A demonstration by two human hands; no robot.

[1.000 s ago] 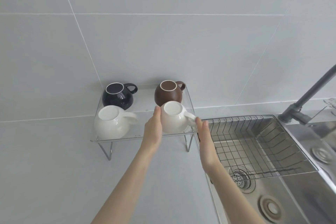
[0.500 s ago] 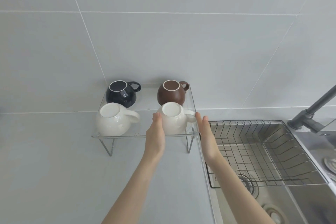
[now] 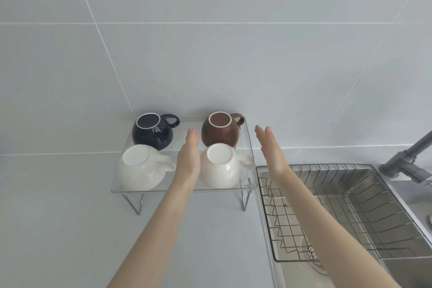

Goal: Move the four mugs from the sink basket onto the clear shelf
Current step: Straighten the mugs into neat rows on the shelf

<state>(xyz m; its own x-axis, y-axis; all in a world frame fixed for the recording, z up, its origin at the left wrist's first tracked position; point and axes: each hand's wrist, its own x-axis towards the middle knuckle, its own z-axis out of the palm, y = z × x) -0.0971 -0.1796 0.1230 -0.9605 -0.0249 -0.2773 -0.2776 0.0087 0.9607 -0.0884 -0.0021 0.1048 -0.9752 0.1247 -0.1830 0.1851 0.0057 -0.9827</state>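
Upside down on the clear shelf (image 3: 184,190) stand a black mug (image 3: 153,132) at the back left, a brown mug (image 3: 221,131) at the back right, a white mug (image 3: 140,167) at the front left and a second white mug (image 3: 221,166) at the front right. My left hand (image 3: 189,156) is flat and open just left of the front right white mug, fingers reaching toward the brown mug. My right hand (image 3: 271,149) is open to the right of the shelf, apart from the mugs. The wire sink basket (image 3: 327,206) holds no mugs.
The steel sink (image 3: 402,264) with its drain lies below the basket at the right. A grey faucet (image 3: 409,159) rises at the far right. The shelf stands on wire legs on a pale counter (image 3: 58,217) against a tiled wall.
Both hands have let go of the front right white mug and moved forward, spreading apart. The mug stays on the shelf. The camera view has shifted slightly.
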